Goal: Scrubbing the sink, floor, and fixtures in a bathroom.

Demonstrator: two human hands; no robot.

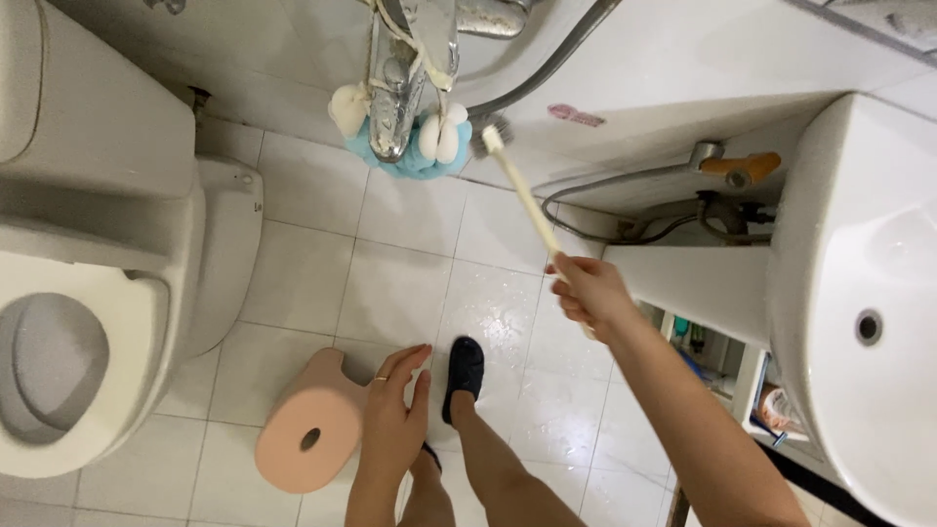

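**A:** What is nearest the viewer?

**B:** The left hand (393, 415), fingers straight and held together, gripping nothing. It hangs above the white tiled floor (303, 263). Just to its left lies a pink stool (310, 425) tipped on its side. Just to its right is a foot in a dark slipper (465, 373).

**A:** And the other hand?

**B:** The right hand (589, 291) reaches further out, fingers clamped round the lower end of a long cream-handled brush (522, 190). The handle slants up and left from that hand.

**A:** Where does the brush end?

**B:** Its bristled head sits just beside a chrome tap (400, 83), touching or nearly touching a blue and white bath sponge (429, 146) that hangs from the tap.

**A:** What else surrounds the hands?

**B:** Far to the left of the left hand is a white toilet (107, 283). To the right of the right hand is a white washbasin (859, 303), with a grey hose (605, 190) beyond.
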